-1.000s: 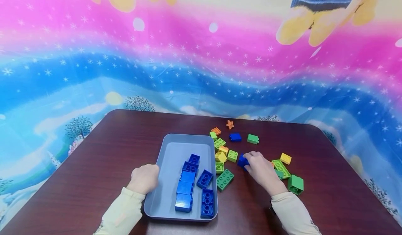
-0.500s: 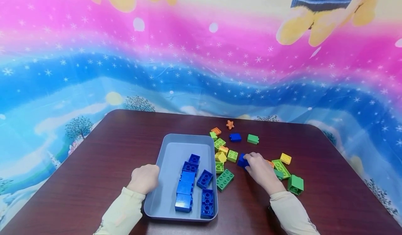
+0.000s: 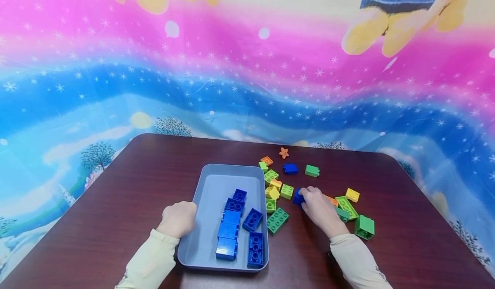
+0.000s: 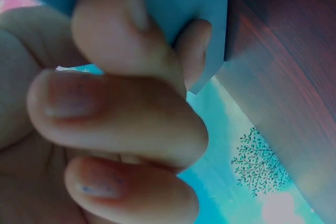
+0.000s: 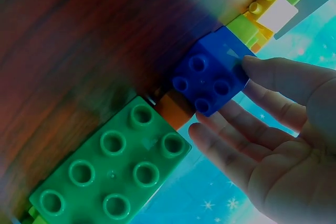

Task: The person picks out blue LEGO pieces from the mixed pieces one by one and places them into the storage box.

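Observation:
My left hand (image 3: 178,219) grips the left side of a grey-blue tray (image 3: 199,241). In the left wrist view its fingers are curled, with the tray wall (image 4: 212,3) between thumb and finger. Several blue toy bricks (image 3: 227,231) lie in the tray, some in a slanting row, others along the right side. To the right of the tray, my right hand (image 3: 322,214) pinches a blue toy brick (image 5: 210,82) between thumb and fingers, low over the table. The brick's studs show in the right wrist view; from the head it is partly hidden by the fingers.
Green, yellow and orange bricks lie along the tray's right side, including a long green brick (image 3: 277,221). Another blue brick (image 3: 290,168), a green brick (image 3: 312,171) and an orange star-shaped piece (image 3: 284,153) lie farther back. More bricks, including a tall green one (image 3: 365,227), lie to the right.
My right hand and the blue brick have shifted very slightly left, showing more of an orange brick behind the hand. The left hand and tray have stayed in place.

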Available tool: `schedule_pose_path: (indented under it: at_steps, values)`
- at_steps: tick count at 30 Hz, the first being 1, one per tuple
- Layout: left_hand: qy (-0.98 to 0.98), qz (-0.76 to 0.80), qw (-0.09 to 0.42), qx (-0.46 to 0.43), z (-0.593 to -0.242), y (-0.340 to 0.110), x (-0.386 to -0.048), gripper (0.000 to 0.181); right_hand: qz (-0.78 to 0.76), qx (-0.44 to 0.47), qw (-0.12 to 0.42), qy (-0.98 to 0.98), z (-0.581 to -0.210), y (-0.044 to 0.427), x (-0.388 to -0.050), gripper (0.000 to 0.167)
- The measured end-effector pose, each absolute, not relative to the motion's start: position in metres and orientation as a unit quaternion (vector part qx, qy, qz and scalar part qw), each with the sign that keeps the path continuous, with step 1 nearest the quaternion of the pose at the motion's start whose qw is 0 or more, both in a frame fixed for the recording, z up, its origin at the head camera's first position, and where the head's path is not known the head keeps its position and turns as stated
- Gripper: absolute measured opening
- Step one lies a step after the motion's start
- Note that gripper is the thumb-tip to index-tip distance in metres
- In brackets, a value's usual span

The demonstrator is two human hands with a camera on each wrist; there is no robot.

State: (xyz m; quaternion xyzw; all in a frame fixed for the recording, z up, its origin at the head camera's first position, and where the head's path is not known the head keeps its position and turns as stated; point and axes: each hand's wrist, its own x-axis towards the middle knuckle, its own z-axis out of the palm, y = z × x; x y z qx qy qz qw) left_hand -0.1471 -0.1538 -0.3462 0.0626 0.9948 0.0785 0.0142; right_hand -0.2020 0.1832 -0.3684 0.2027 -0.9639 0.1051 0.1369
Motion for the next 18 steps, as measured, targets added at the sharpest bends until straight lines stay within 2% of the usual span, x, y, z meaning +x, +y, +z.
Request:
schedule_pose_path:
  at_steps: [10,18]
  values:
    - [0.995,0.077,0.021,0.059,-0.346,-0.153,-0.147,0.019,0.116,0.198,0.127,-0.965,-0.368,0.183,-0.202,0.021]
    - [0.995,0.073,0.023,0.058,-0.345,-0.153,-0.147,0.018,0.124,0.207,0.155,-0.958,-0.357,0.181,-0.199,0.018]
